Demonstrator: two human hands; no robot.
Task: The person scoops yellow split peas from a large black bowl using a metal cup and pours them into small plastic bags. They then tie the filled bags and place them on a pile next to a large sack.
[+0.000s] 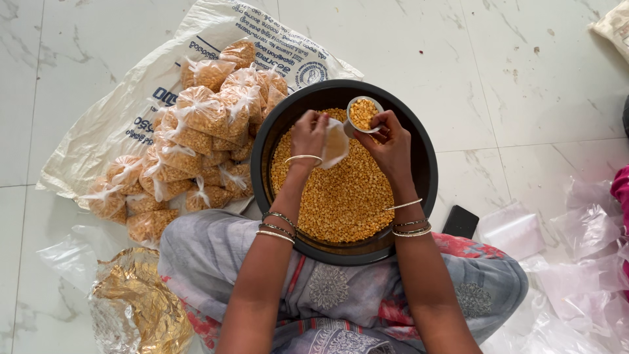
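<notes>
The left hand [309, 132] pinched a small clear bag [335, 144] open above the black tub [426, 170] of yellow split lentils [341, 196]. The right hand [392, 145] gripped a small metal cup [362, 115] full of lentils, just beside the bag. Tied, filled packets [196, 141] lay heaped on a printed sack [105, 141] to the left; empty bags [576, 262] were scattered on the right. A dark flat object [460, 221] lay near the tub, hard to identify.
</notes>
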